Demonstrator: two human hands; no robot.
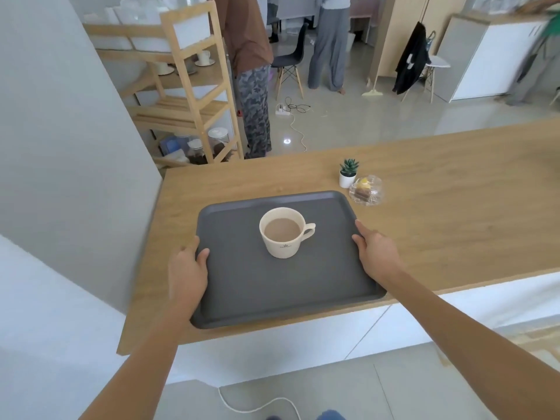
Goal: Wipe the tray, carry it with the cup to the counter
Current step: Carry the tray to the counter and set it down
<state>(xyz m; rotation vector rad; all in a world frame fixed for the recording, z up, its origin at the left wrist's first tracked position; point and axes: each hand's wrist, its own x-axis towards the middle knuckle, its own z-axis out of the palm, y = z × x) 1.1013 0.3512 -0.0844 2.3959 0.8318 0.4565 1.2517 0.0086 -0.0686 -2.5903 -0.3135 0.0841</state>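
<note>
A dark grey tray (242, 286) lies on the wooden counter (439, 213), its near edge close to the counter's front edge. A cream cup (283, 233) with milky brown drink stands upright near the tray's middle, handle pointing right. My left hand (186, 268) grips the tray's left rim, thumb on top. My right hand (374, 251) holds the right rim, fingers along the edge. No cloth is in view.
A small potted plant (348, 174) and a clear box with cake (366, 190) sit just beyond the tray's far right corner. A grey wall (60, 147) stands left of the counter. Behind it are a wooden shelf (188, 86), chairs and several people standing.
</note>
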